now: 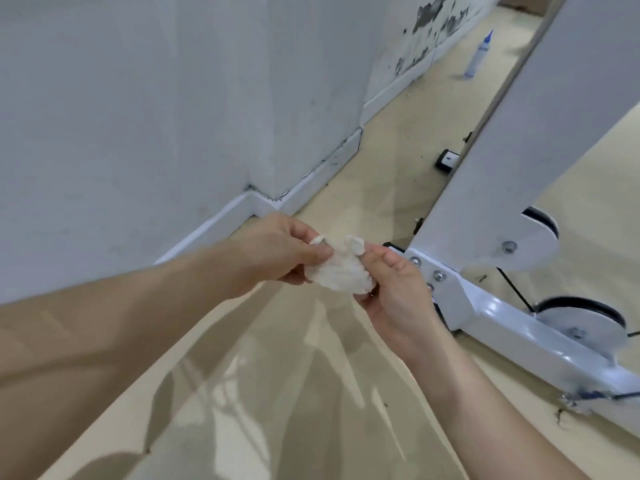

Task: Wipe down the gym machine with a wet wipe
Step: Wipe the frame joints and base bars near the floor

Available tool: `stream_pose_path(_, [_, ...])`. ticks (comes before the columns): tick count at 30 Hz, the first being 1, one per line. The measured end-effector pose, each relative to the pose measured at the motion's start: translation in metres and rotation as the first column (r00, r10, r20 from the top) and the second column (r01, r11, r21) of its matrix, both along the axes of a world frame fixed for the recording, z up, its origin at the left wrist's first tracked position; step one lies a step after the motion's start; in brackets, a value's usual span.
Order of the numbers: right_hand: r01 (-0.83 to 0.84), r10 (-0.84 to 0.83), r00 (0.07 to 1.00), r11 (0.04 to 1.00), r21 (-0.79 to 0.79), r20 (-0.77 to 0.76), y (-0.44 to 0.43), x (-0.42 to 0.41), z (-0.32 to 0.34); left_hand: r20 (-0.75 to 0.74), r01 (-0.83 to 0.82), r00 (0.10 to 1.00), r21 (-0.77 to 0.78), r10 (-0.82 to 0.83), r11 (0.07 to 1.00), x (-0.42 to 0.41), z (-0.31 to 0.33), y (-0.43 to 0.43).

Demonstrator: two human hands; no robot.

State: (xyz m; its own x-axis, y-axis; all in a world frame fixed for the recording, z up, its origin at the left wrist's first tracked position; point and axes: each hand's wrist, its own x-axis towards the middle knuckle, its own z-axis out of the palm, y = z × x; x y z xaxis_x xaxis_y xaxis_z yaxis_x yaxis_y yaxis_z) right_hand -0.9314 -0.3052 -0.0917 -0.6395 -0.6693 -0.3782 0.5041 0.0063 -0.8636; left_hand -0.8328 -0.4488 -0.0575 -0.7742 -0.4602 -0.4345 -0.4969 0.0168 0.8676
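Between our hands, wet wipe (341,271): white crumpled wad.
Hands: our left hand (277,251) and right hand (398,289) pinch it.
Gym machine (498,315), rightward: glossy white metal, bolted.

Just the one camera here, worn on the head and wide-angle, so straight lines bend a bit toward the edges. It faces forward and steeply down at the floor (277,393), with both arms (121,323) coming in from the bottom edge. The left hand (277,251) and right hand (398,296), with the wipe (337,271) between them, sit near mid-frame, close to the lens. The wall (156,116) fills the upper left, the machine frame (502,150) runs down the right, and a bottle (476,58) stands far off at the top right.
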Motion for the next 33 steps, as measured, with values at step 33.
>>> stream_pose_path(33, [0.152, -0.130, 0.988, 0.925, 0.347, -0.087, 0.039, 0.130, 0.312, -0.069, -0.066, 0.984, 0.721, 0.166, 0.690, 0.117, 0.222, 0.037])
